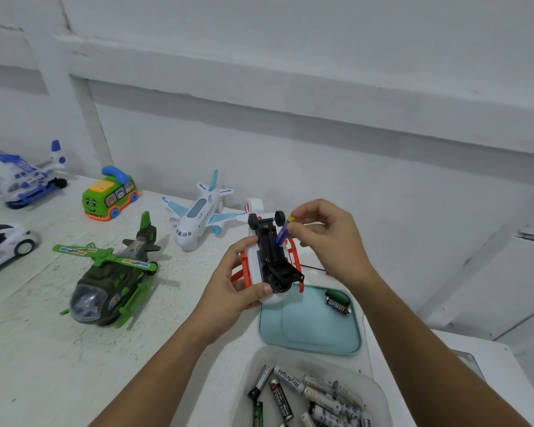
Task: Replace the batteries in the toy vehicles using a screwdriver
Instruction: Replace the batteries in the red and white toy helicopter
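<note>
The left hand (235, 291) grips the upturned toy (256, 263). The right hand (330, 238) pinches a tilted battery (282, 234) just above the lengthwise compartment (268, 243).

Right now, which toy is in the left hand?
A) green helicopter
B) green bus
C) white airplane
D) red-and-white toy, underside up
D: the left hand grips the red-and-white toy, wheels up, and the right hand pinches a blue battery by it; the green helicopter, white airplane and green bus stand on the table.
</note>
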Demonstrator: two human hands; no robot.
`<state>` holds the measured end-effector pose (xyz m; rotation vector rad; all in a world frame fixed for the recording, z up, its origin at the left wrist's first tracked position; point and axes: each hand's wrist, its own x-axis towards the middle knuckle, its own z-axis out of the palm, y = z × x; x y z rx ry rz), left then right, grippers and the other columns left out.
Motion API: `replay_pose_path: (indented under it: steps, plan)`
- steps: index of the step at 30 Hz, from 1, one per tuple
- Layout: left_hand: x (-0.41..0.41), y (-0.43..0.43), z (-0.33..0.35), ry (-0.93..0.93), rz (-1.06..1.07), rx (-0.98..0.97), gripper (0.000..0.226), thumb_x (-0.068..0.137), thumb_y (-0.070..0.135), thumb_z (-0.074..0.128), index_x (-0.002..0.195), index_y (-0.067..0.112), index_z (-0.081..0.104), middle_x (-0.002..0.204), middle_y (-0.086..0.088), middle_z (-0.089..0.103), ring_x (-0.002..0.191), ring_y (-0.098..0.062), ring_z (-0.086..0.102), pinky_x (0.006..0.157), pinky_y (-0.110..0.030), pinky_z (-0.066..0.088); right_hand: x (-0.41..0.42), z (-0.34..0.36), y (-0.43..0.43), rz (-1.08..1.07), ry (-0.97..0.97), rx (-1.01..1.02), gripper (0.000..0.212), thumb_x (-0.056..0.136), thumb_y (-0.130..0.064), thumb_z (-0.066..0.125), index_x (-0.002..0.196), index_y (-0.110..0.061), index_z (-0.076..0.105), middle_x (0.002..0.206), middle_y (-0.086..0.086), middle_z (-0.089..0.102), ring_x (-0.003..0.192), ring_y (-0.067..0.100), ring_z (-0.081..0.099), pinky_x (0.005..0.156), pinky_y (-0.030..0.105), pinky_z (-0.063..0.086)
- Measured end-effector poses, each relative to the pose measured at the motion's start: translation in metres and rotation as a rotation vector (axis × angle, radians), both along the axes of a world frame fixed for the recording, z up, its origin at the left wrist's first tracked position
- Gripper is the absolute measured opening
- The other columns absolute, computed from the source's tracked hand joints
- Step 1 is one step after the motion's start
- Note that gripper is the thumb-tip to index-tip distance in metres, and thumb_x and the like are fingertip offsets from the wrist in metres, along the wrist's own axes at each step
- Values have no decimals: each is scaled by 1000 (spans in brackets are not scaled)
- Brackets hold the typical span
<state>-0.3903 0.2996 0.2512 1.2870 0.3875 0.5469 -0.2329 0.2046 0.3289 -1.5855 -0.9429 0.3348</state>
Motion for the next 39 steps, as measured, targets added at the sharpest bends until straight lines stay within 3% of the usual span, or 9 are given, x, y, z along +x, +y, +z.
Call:
replay_pose_path:
  steps: [4,7,12,17,25,30,32,35,39]
  plan:
    - [1,-2,1,-12,-4,21,74,79,-12,72,128,40,52,118,5,63,106,-23,68,75,-37,60,-12,-3,5,8,-331,-114,11,84,-12,72,87,-21,66,81,-9,69,75,6,64,67,11,45]
    - [2,-3,3,-17,-8,39,76,72,-4,79,127,42,53,121,3,62,109,-25,66,77,-39,60,-16,-3,6,40,-555,-212,6,87,-17,68,92,-19,66,88,-5,67,81,11,60,74,18,45]
    - [4,-3,6,-16,12,93,73,67,5,80,123,45,56,118,7,65,110,-26,66,87,-47,58,-10,0,6,37,-633,-261,14,88,-21,67,101,-21,72,90,-2,60,85,15,58,82,30,50]
    - [8,-4,6,-29,46,105,74,68,-1,81,120,46,58,118,6,65,109,-23,66,86,-44,59,-6,2,5,91,-661,-337,28,92,-20,64,119,-18,70,98,-3,55,95,17,57,88,30,48]
    - [16,-2,6,-3,66,144,75,67,-5,83,119,42,59,113,3,69,102,-23,69,88,-49,58,5,2,7,162,-772,-432,28,97,-22,57,122,-16,68,93,-5,46,93,12,42,82,19,31]
    - [20,-4,3,-24,44,81,72,63,-2,82,119,37,59,116,-2,68,103,-29,70,82,-49,59,12,1,6,168,-689,-398,27,93,-20,63,118,-18,71,89,-6,49,89,9,44,76,15,30]
    - [22,-4,2,-25,31,50,72,65,-4,80,120,38,59,118,-4,67,104,-28,69,78,-46,60,18,-4,3,157,-509,-339,27,88,-19,69,114,-23,72,91,-8,55,87,7,52,75,12,35]
    - [25,-4,1,-23,22,26,72,66,-1,79,121,40,58,116,-1,68,104,-26,69,77,-44,60,26,-9,-5,177,-197,-211,31,84,-10,73,109,-28,74,100,-6,66,94,8,63,80,21,47]
    - [27,-5,-4,-14,28,27,72,76,-11,75,120,43,58,118,0,66,105,-25,68,79,-45,60,32,-14,-16,170,18,-105,31,86,2,68,105,-22,74,101,1,71,89,9,67,79,24,53]
